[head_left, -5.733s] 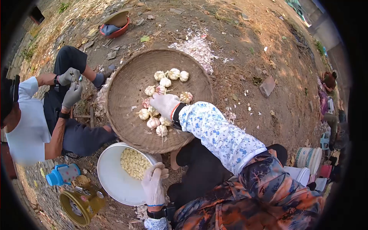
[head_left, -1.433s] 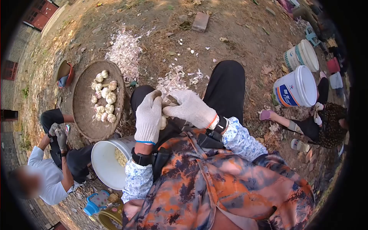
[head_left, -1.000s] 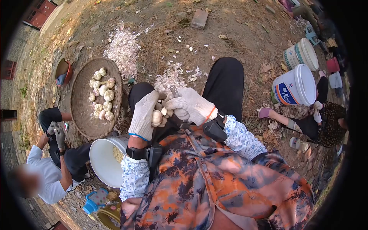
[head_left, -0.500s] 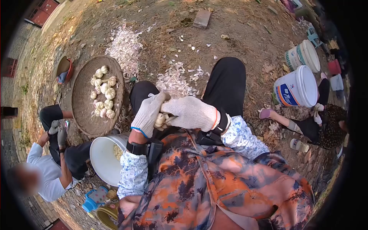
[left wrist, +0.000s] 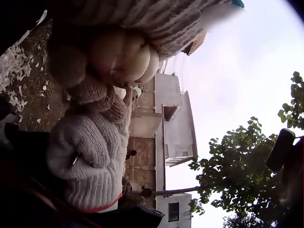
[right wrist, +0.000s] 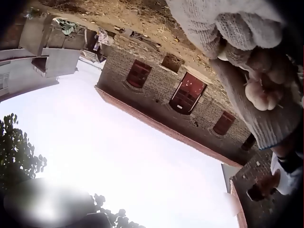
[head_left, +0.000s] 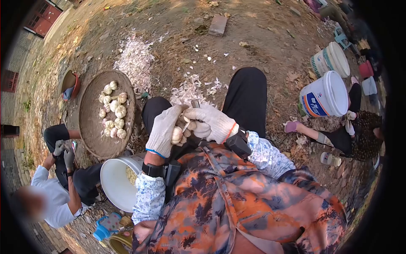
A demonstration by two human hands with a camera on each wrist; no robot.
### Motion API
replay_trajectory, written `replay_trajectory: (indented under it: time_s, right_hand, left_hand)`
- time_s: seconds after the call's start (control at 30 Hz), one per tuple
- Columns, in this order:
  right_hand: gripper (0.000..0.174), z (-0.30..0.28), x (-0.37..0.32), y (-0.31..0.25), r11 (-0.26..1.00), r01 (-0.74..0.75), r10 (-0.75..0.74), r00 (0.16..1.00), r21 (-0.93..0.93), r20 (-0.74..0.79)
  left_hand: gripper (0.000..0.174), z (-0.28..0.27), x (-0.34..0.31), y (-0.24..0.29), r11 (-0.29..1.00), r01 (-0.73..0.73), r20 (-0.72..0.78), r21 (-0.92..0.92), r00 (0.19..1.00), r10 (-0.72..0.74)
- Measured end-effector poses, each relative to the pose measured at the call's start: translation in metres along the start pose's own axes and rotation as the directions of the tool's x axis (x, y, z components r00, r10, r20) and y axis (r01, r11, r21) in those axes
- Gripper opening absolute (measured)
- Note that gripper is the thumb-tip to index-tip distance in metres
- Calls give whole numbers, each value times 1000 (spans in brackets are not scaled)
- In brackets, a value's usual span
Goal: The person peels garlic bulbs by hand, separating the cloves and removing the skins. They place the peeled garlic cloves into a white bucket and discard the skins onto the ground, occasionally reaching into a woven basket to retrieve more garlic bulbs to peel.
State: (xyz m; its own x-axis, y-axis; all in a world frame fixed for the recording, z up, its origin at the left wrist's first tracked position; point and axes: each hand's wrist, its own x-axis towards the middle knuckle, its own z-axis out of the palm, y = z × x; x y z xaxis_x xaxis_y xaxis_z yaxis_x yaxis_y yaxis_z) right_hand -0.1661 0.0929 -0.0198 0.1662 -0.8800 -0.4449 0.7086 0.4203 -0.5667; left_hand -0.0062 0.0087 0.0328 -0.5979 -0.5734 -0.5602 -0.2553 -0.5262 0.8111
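Above the lap, the gloved left hand [head_left: 163, 130] grips garlic, and a pale bulb [head_left: 176, 135] shows at its palm side. The gloved right hand [head_left: 212, 121] meets it with curled fingers around a small tool, whose flat metal end [head_left: 195, 103] sticks up. In the left wrist view the bulb [left wrist: 124, 57] lies under the left hand [left wrist: 161, 19], and the right hand [left wrist: 88, 156] is curled below it. From the right wrist view, a bulb [right wrist: 262, 95] rests against the left glove [right wrist: 273, 126], near the right hand [right wrist: 237, 28]. Parts of the garlic are hidden by fingers.
A wicker basket [head_left: 91, 135] with several bulbs stands left, beside a white bucket [head_left: 116, 184] containing peeled cloves [head_left: 130, 175]. Skins [head_left: 135, 59] lie on the ground ahead. A person [head_left: 57, 192] sits at left, another [head_left: 361, 135] at right near lidded buckets [head_left: 325, 95].
Earlier the right hand was among bulbs in the basket and the left at the bucket's rim; both came together over the lap with garlic. Lately the right hand has rolled, exposing its curled fingers.
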Motion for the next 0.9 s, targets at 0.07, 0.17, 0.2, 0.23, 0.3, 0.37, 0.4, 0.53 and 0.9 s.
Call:
replay_trajectory:
  time_s: [0.07,0.17,0.2,0.23,0.3,0.37,0.4,0.53,0.9]
  right_hand:
    - [19,-6,2,2,976,10,-17,999,217,32]
    - [19,-13,2,-6,939,86,-121,989,333,87]
    - [19,-12,1,-10,937,91,-126,989,336,83]
    - [18,-10,-2,-13,965,96,-116,991,244,67]
    - [17,1,-4,-16,991,115,-115,993,67,-2]
    - [15,5,2,-8,990,140,-139,990,15,-38]
    - [14,9,2,-9,986,162,-165,984,-40,-73]
    - [13,11,-8,-23,992,117,-119,992,-39,-30]
    - [24,11,3,-7,707,423,-504,864,-567,16]
  left_hand:
    - [42,0,4,-2,1000,13,-21,-6,1000,-13]
    - [42,-7,2,-6,994,-108,-86,-24,991,106]
    - [42,-2,0,-2,994,-106,-81,-20,991,104]
    - [40,4,-2,1,988,-155,-90,22,984,156]
    - [39,6,-1,1,968,-217,-56,128,973,226]
    - [40,7,-1,2,972,-179,-62,150,980,190]
    - [40,7,-1,3,975,-141,-69,170,986,155]
    - [37,10,-7,6,967,-191,-102,171,972,210]
    - [33,-1,-1,-5,970,-225,-70,-94,973,219]
